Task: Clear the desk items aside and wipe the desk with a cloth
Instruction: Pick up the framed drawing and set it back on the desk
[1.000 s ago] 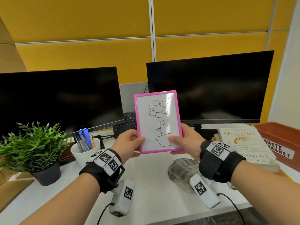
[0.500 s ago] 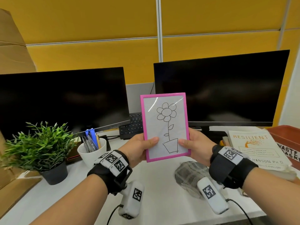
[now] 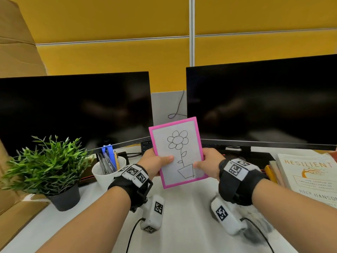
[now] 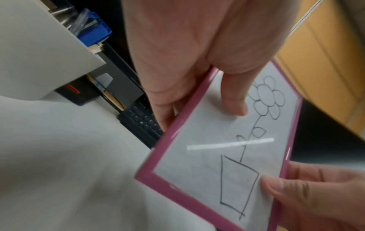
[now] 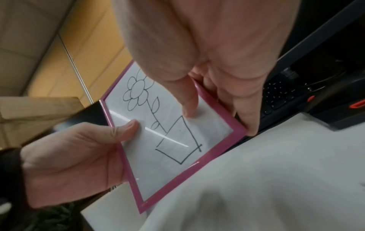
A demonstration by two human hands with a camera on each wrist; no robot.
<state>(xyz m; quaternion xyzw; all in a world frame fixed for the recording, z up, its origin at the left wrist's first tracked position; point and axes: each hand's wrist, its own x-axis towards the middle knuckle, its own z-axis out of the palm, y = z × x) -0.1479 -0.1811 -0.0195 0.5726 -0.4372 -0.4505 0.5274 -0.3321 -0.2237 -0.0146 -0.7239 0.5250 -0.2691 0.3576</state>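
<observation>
Pink frame (image 3: 177, 152): flower-in-pot drawing inside, held up above white tabletop (image 3: 184, 212), tilted a bit, betw. the two monitors.
Left hand (image 3: 155, 164): grip clamped on frame's left edge, thumb on front glass, fingers behind.
Right hand (image 3: 207, 164): grip clamped on frame's right edge, thumb near drawn pot, fingers behind.
Cloth (image 3: 259, 227): grey, on tabletop under right wrist, blurred.
Plant (image 3: 47, 167): green, dark pot, left side.
Cup (image 3: 107, 172): white, w/ pens, just right of plant.
Book (image 3: 310, 174): "RESILIENT", right side of tabletop.
Keyboard (image 4: 142, 121): black, behind frame.
</observation>
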